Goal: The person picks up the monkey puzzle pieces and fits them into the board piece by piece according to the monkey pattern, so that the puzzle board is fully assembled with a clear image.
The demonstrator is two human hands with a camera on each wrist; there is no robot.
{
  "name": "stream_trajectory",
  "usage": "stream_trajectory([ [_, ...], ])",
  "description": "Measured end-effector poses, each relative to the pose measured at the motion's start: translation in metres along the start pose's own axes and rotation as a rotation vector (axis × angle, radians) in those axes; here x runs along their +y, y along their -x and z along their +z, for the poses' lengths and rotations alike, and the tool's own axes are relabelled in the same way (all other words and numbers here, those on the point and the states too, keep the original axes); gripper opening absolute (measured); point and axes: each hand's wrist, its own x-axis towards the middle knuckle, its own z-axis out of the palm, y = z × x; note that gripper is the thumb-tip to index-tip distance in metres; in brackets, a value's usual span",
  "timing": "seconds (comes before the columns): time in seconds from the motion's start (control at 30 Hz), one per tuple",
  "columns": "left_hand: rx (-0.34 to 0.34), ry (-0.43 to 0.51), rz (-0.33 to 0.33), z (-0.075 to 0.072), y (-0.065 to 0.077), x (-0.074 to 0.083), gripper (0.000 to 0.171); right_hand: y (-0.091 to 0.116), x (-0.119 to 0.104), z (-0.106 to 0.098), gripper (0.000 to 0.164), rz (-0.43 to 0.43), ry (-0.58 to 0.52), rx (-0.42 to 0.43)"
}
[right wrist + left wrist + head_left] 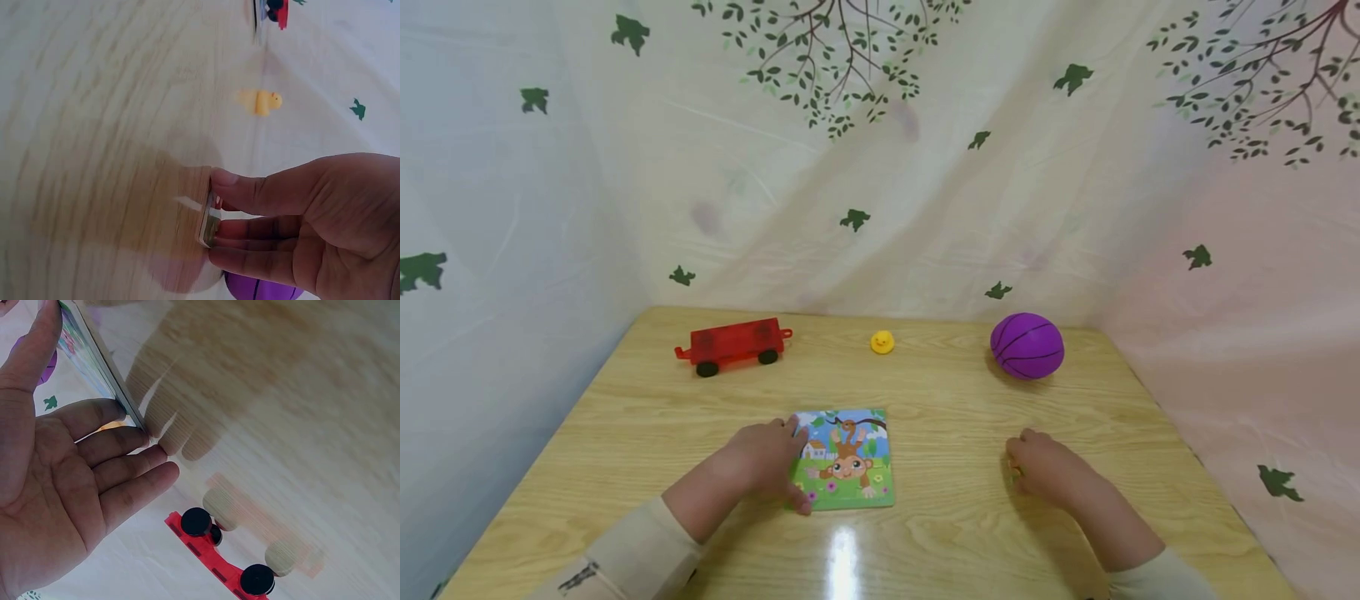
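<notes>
A square picture board (848,467) with a hanging monkey printed on it lies flat on the wooden table. At its left edge rests my left hand (767,458), thumb by the near corner and fingers by the far one. The left wrist view shows those fingers fairly straight, touching the edge of the board (103,369). To the right, my right hand (1048,467) is low over the table. Between thumb and fingers it pinches a small thin flat piece (207,215) with a rounded corner; its face is mostly hidden.
A red toy wagon (736,343) with black wheels stands at the back left. A small yellow duck (882,342) sits at the back middle, and a purple ball (1027,346) at the back right. Leaf-printed cloth (910,217) hangs behind the table.
</notes>
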Motion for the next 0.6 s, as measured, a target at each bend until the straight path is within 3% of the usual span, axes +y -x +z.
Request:
stream_trajectory([
  [0.6, -0.002, -0.004, -0.004, -0.001, 0.001, 0.001, 0.114, -0.024, -0.06, 0.008, 0.02, -0.197, -0.002, 0.02],
])
